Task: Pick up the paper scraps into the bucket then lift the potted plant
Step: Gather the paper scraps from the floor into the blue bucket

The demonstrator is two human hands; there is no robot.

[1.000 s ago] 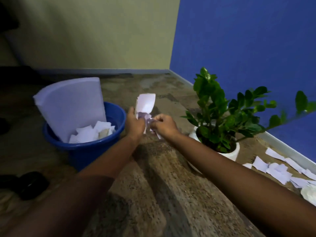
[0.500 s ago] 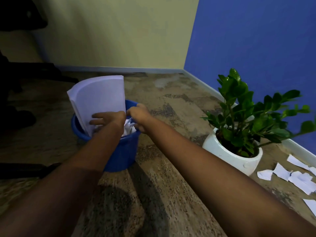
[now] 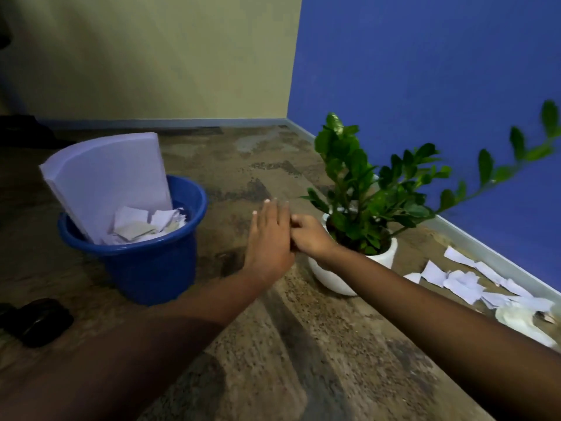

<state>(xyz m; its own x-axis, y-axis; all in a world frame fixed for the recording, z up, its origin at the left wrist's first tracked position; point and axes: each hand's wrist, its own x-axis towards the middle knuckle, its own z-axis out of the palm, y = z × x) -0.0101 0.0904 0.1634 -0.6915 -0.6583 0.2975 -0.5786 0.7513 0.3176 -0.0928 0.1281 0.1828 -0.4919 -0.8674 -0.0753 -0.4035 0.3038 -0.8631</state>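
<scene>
Room corner: olive-yellow wall (image 3: 151, 56) meets blue wall (image 3: 425, 71), pale skirting along both. Floor (image 3: 303, 360) is mottled brown speckled stone.

Blue bucket (image 3: 151, 268) on the floor at left holds torn paper scraps (image 3: 142, 226) and a tall curved sheaf of white paper (image 3: 106, 183) leaning on its rim.

Potted plant (image 3: 358, 177), in a white pot, stands right of the bucket, near the blue wall. Loose scraps (image 3: 461, 281) lie past the pot, by the skirting.

Left hand (image 3: 268, 238) flat, fingers straight, empty. Right hand (image 3: 309, 235) curled against its edge; contents cannot be told.

Dark object (image 3: 39, 320) at lower left.
</scene>
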